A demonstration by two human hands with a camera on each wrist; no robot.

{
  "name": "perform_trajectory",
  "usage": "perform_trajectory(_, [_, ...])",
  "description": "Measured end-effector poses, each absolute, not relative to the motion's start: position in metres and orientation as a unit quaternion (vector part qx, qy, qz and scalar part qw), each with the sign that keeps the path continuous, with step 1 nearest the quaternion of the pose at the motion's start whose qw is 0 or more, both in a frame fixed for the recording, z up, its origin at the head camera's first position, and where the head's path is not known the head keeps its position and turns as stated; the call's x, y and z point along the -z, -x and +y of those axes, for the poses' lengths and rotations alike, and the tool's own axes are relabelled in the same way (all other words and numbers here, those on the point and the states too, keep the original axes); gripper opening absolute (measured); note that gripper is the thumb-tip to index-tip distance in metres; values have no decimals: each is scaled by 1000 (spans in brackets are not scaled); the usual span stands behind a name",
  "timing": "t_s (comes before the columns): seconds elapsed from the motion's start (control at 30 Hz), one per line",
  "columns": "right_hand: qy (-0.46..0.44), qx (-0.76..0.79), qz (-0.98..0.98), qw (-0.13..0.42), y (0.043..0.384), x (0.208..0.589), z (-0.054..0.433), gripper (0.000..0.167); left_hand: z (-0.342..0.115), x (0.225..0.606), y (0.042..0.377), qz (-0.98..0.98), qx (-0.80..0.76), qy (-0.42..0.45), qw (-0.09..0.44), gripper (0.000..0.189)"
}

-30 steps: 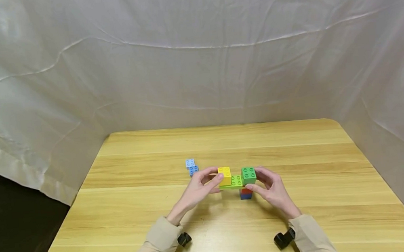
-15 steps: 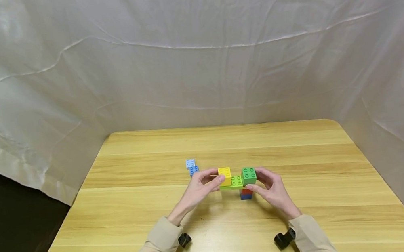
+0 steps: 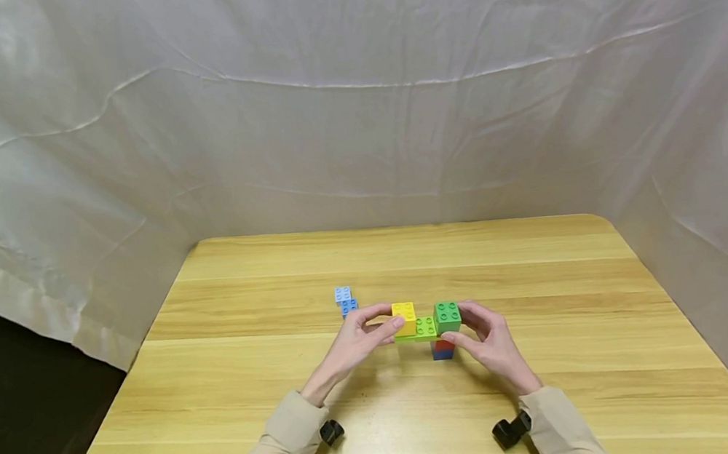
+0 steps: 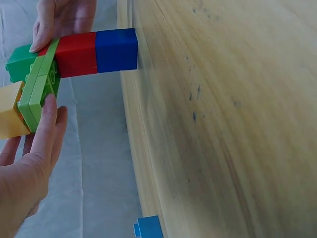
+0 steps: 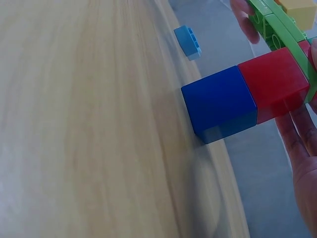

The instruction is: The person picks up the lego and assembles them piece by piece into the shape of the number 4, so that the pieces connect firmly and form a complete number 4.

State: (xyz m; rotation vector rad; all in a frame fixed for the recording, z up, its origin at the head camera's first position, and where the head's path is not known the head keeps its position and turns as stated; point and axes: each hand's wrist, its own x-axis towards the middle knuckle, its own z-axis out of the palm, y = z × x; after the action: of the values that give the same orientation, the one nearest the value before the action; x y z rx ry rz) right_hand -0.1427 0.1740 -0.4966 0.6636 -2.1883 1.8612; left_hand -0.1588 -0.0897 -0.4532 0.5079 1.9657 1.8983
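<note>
A toy-brick build stands on the table: a dark blue brick point(image 5: 218, 104) at the bottom, a red brick point(image 5: 272, 82) on it, then thin light green plates point(image 3: 425, 328) jutting out to the left. On the plates' left end sits a yellow brick point(image 3: 403, 319); over the right end is a green brick point(image 3: 447, 316), with a sliver of red beneath it. My left hand point(image 3: 360, 340) pinches the yellow brick, one finger touching the plates' underside in the left wrist view. With thumb and fingers, my right hand point(image 3: 495, 342) holds the green brick end; its far fingers are partly hidden.
A light blue brick point(image 3: 343, 295) and a mid-blue brick point(image 3: 349, 306) lie together on the wooden table point(image 3: 274, 382), beyond my left hand. A pale curtain point(image 3: 395, 143) hangs behind and at the sides. Black wrist cameras sit near both cuffs.
Both hands keep their holds. The yellow brick and the plates' left end have shifted only very slightly; the loose blue bricks stay where they were.
</note>
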Motion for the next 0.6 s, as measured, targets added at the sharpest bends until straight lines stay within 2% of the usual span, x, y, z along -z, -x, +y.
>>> perform_trajectory(0.6, [-225,-638,-729,105,143,495,171,41,-90,453,158,694,-676,-175,173,46])
